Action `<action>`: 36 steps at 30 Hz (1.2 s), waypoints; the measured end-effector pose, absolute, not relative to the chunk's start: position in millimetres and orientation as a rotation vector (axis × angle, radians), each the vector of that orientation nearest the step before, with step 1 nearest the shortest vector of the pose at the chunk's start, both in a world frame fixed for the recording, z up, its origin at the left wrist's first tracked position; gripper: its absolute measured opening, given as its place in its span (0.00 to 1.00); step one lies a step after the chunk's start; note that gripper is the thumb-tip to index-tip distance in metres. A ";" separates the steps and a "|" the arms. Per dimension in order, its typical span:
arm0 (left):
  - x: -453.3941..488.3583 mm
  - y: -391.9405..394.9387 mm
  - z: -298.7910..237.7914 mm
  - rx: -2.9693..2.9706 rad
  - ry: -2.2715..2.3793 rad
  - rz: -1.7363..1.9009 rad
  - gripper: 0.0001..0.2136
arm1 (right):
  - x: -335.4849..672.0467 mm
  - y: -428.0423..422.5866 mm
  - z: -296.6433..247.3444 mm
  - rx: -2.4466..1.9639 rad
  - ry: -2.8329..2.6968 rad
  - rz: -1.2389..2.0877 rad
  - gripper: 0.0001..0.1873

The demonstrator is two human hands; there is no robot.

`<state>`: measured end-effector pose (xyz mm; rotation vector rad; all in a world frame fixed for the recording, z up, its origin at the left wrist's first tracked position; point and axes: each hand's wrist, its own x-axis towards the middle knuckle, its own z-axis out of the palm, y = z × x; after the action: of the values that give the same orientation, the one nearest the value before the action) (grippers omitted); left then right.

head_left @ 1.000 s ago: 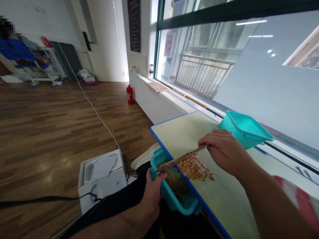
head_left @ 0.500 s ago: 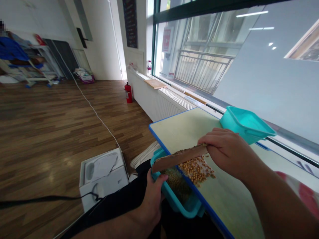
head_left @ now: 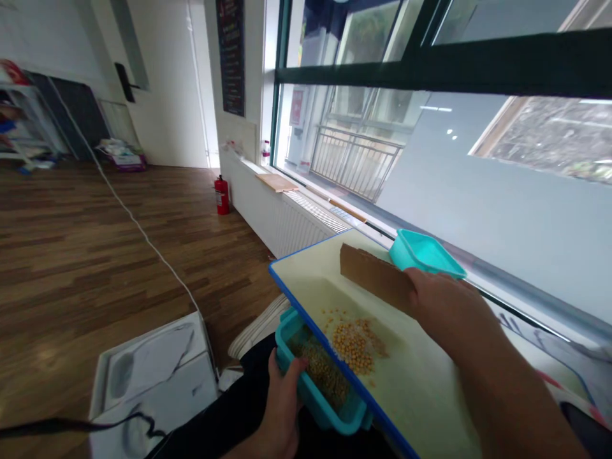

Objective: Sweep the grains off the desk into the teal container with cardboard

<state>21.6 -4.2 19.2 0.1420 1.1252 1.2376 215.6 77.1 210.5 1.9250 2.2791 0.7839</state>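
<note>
My right hand grips a strip of brown cardboard, held on edge over the pale, blue-edged table. Nearer to me on the tabletop lies a loose pile of yellow kernels or beans, with some whitish grains mixed in. My left hand holds the side rim of a turquoise plastic bin, thumb over the edge and fingers hidden beneath. That bin sits under the table's edge and contains more small yellowish grains.
A second turquoise bin stands at the window side of the table. On the floor to the left is a white box with a black cable across it. A radiator runs below the window, with a red fire extinguisher beyond.
My right hand has swung the cardboard away from the bin's rim to the far side of the pile. My left hand keeps its hold on the bin. The view has shifted rightward.
</note>
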 end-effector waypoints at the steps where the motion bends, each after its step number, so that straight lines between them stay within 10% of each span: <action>1: 20.1 -3.3 20.8 0.138 1.118 1.231 0.30 | 216.4 77.1 207.9 1.953 2.251 0.736 0.13; 36: -17.9 11.0 18.3 0.126 1.132 1.136 0.32 | 150.3 103.2 171.5 1.627 2.860 -0.061 0.18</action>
<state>-17.9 11.0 18.3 0.1264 1.1318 1.1359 150.3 103.2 171.5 1.6269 2.8599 -0.0608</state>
